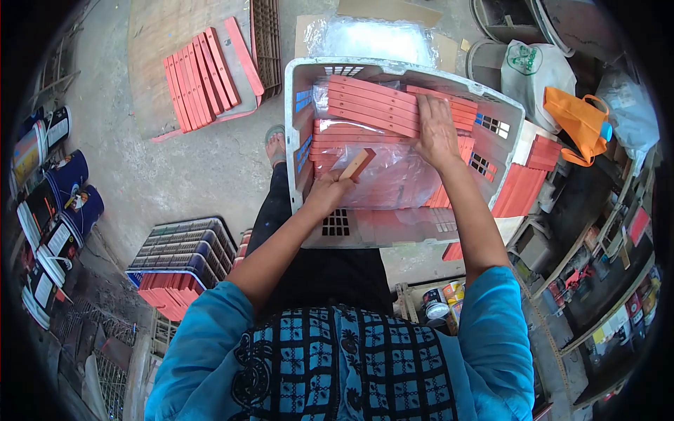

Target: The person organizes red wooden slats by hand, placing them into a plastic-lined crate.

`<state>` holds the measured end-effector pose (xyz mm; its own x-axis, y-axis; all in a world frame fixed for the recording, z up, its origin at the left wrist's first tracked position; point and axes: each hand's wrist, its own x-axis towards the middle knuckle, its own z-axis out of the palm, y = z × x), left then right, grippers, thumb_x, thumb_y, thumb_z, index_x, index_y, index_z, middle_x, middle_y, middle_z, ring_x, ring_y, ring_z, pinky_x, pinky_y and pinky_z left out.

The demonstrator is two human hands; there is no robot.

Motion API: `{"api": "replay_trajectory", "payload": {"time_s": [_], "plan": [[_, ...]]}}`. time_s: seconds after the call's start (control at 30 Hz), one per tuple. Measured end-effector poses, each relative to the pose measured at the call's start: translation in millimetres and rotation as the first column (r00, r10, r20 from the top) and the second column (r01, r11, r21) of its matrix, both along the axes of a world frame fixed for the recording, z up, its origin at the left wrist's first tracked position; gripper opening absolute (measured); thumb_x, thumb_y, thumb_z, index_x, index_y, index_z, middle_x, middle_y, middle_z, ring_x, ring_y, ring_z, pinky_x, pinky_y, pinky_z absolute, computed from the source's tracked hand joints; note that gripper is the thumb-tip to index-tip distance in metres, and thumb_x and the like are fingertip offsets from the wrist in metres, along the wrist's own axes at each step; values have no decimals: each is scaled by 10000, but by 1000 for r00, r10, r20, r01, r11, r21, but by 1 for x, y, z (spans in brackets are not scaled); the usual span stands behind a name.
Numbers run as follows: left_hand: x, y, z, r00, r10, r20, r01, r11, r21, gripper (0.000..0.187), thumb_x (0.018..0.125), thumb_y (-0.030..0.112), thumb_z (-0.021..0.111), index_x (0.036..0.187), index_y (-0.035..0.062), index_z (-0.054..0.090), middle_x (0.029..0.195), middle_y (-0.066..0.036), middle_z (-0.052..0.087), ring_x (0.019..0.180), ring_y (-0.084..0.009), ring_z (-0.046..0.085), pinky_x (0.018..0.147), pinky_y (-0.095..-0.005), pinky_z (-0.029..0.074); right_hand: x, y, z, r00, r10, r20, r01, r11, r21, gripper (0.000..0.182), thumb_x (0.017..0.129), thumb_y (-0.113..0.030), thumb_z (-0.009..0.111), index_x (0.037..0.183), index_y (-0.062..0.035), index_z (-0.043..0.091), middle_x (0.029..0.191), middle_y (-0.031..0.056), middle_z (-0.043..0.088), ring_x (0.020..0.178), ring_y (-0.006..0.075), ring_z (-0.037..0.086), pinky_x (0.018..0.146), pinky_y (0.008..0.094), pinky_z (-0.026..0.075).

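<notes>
My left hand is closed around a short wooden slat, with a bare-wood face and a red side, held over the plastic crate. My right hand lies across the right end of a bundle of red wooden slats, its fingers along the slat ends and its thumb near the lower edge. These slats lie slightly tilted at the crate's far side. Under them, more red slats fill the crate in rows. Clear plastic film covers part of the rows beside my left hand.
Red slats lie in a row on a board at upper left. A basket of red pieces stands at lower left, near several paint buckets. Clear plastic sheets lie beyond the crate. An orange bag sits at right.
</notes>
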<state>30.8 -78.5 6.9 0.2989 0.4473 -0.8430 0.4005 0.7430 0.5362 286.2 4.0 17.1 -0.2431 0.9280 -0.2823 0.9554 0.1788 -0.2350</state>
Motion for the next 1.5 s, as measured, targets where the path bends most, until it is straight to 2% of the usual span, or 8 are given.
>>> {"api": "replay_trajectory", "payload": {"time_s": [0.53, 0.63, 0.73, 0.8, 0.87, 1.07, 1.27, 1.5], "plan": [[-5, -6, -4, 988, 153, -1, -152, 979, -135, 305, 769, 241, 540, 923, 14, 674, 657, -59, 525, 670, -161, 501, 638, -299, 388, -18, 18, -31, 996, 85, -13, -85, 996, -24, 916, 532, -60, 797, 1332, -1, 356, 1305, 194, 427, 1261, 339, 382, 1124, 448, 234], [-5, -7, -7, 981, 191, 36, -185, 974, -134, 293, 771, 232, 539, 916, 12, 669, 680, -42, 527, 685, -145, 489, 629, -289, 380, -21, 22, -41, 998, 53, -24, -54, 997, -51, 850, 595, -47, 774, 1342, -22, 368, 1349, 175, 393, 1306, 304, 340, 1130, 437, 223], [-7, -8, -9, 966, 247, 74, -240, 966, -97, 279, 776, 222, 538, 903, 9, 667, 696, -30, 533, 672, -137, 481, 621, -279, 376, -20, 16, -41, 983, -17, -185, 8, 999, -49, 860, 628, -69, 768, 1372, -29, 338, 1373, 209, 371, 1304, 349, 337, 1117, 418, 248], [-11, -9, -15, 961, 260, 94, -255, 965, -62, 272, 780, 215, 537, 898, 8, 669, 698, -27, 542, 653, -133, 487, 612, -269, 378, -27, 3, -34, 922, -249, -297, 248, 968, -40, 830, 680, -64, 742, 1388, -15, 311, 1421, 216, 308, 1340, 344, 285, 1119, 420, 245], [-16, -4, -16, 957, 281, 71, -265, 948, -174, 263, 778, 160, 530, 961, 21, 657, 874, -33, 610, 816, -118, 531, 696, -262, 417, -27, -14, -37, 809, -438, -393, 469, 883, -18, 734, 789, -44, 644, 1414, 0, 263, 1452, 251, 257, 1352, 374, 264, 1117, 400, 248], [-11, 2, -11, 921, 377, 98, -344, 905, -248, 295, 776, 128, 514, 1037, 33, 613, 984, -51, 650, 926, -135, 567, 754, -283, 449, -26, -31, -63, 723, -541, -429, 551, 827, -114, 633, 864, -1, 480, 1438, 7, 214, 1483, 225, 232, 1370, 344, 257, 1122, 362, 237], [-1, 9, 2, 906, 413, 89, -379, 888, -262, 304, 782, 126, 498, 1053, 25, 590, 1010, -62, 649, 940, -156, 580, 750, -307, 459, -26, -28, -53, 588, -616, -524, 596, 768, -234, 698, 807, 60, 474, 1445, 7, 196, 1496, 200, 225, 1390, 312, 224, 1130, 339, 211], [-2, 7, 6, 911, 403, 86, -375, 897, -234, 311, 785, 136, 491, 1058, 24, 589, 1020, -68, 646, 954, -163, 577, 756, -311, 459, -28, -23, -48, 878, -373, -300, 412, 908, 74, 839, 633, 113, 512, 1425, -37, 278, 1476, 175, 265, 1334, 345, 310, 1099, 351, 291]]}}
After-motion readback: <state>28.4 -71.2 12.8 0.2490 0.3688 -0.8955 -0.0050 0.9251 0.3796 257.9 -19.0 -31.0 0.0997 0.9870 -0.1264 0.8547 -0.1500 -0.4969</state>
